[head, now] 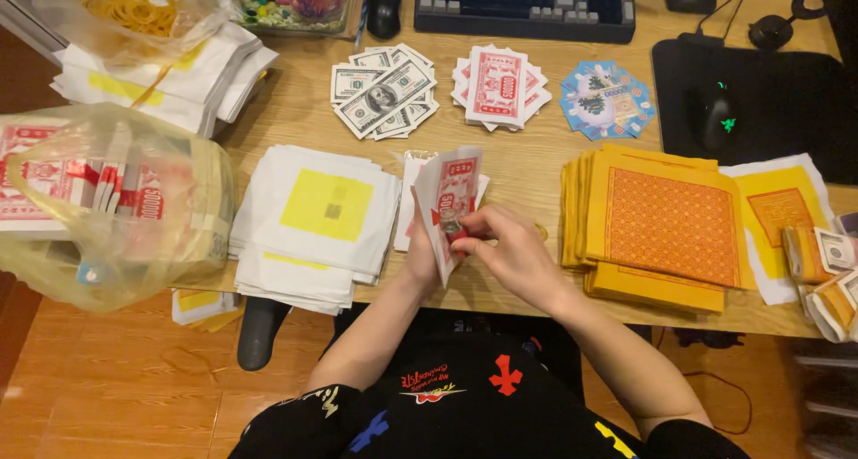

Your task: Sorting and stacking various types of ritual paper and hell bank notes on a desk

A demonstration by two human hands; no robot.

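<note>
Red-and-white paper notes (450, 195), small wad, stand upright at desk edge, pinched btwn both hands. Left hand (424, 253) fingers wrapped behind wad; right hand (509, 249) fingertips closed on its lower front. White sheets w/ yellow square (313, 218) lie just left of fingers, orange-yellow stack (661, 222) to their right.

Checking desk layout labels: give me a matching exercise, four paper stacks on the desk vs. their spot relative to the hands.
Things:
1. orange-patterned yellow stack
2. white stack with yellow square
3. fanned grey banknotes
4. round fan of blue notes

Places:
A. far side, right of the red-and-white pile
B. just right of the right hand
C. far side, near the black mouse
D. just left of the left hand

Pairs: 1-B, 2-D, 3-C, 4-A
</note>
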